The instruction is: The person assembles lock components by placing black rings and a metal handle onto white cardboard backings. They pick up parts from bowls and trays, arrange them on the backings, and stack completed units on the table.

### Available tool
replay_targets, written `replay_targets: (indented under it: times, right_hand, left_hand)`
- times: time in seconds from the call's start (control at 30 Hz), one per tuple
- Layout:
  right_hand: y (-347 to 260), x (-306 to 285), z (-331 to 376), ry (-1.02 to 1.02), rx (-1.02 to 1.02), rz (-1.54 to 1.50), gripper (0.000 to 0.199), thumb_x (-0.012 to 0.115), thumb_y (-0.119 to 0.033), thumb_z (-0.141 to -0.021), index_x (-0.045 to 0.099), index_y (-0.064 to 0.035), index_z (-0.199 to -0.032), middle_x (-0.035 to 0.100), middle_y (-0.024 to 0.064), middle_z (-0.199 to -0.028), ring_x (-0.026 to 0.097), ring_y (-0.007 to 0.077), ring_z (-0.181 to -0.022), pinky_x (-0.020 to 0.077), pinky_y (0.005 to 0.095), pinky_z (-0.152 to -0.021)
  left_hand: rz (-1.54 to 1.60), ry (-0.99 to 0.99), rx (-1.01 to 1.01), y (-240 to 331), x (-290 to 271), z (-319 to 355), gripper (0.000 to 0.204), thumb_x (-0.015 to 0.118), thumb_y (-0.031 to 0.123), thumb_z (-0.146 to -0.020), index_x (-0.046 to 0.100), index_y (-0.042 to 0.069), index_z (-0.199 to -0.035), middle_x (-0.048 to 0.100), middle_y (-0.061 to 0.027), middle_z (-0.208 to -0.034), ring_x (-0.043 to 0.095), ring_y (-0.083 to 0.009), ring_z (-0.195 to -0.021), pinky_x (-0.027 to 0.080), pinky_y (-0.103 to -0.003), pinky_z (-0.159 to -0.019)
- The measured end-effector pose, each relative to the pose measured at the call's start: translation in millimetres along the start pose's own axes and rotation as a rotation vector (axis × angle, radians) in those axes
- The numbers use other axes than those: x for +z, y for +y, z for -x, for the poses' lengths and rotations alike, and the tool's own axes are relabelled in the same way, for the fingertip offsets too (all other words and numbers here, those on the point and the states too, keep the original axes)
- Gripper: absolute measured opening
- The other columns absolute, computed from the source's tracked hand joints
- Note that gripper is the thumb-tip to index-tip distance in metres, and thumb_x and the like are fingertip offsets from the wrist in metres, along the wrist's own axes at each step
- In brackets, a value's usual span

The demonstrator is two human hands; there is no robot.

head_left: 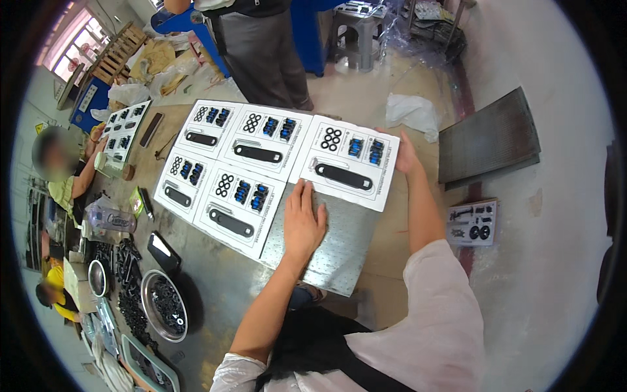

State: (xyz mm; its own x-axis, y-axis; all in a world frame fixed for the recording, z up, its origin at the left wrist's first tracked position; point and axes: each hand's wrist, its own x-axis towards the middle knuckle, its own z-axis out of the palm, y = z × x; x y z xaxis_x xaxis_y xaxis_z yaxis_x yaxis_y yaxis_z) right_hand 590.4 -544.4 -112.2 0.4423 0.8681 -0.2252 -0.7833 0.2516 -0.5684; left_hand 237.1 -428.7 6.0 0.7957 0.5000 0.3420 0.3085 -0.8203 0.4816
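Several white cards with hardware sets lie in two rows on a grey metal sheet (326,255). Each carries black rings, blue-and-black parts and a black flat bar, apparently under clear film. My right hand (407,155) grips the right edge of the nearest-right card (313,153), its fingers partly hidden behind it. Along that card's lower edge, my left hand (304,225) lies on the metal sheet, fingers stretched out and tips touching the card. Beside it, to the left, is another card (238,209) of the lower row.
A metal bowl (150,307) of small dark parts, a phone (163,253) and loose black parts (127,274) lie on the table's left. Across it, a person handles another card sheet (125,130). Another person (261,52) stands beyond. A dark panel (493,140) leans at right.
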Motion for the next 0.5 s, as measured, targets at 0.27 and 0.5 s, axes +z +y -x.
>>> replay_targets:
  times: [0.27,0.5]
  right_hand:
    - [112.9,-20.5,130.1,0.145,-0.277,-0.080,0.072,0.032,-0.056,-0.106,0.028,-0.0073,-0.158,0.036,0.0160,-0.159,0.034,0.0292,-0.147,0.0290,0.0422,-0.121]
    - [129.1,134.1,186.0,0.430,-0.648,0.557,0.069,0.026,-0.051,-0.109,0.022,-0.0046,-0.160,0.025,0.0186,-0.164,0.025,0.0304,-0.152,0.0187,0.0441,-0.124]
  left_hand:
    - [0.014,0.014,0.030,2.0,5.9,-4.2,0.053,0.062,0.015,-0.092,0.048,-0.006,-0.139,0.044,-0.0262,-0.145,0.045,-0.0442,-0.129,0.038,-0.048,-0.110]
    - [0.017,0.040,-0.017,-1.9,0.7,1.7,0.053,0.062,0.015,-0.091,0.049,-0.003,-0.139,0.046,-0.0242,-0.144,0.045,-0.0426,-0.130,0.037,-0.047,-0.112]
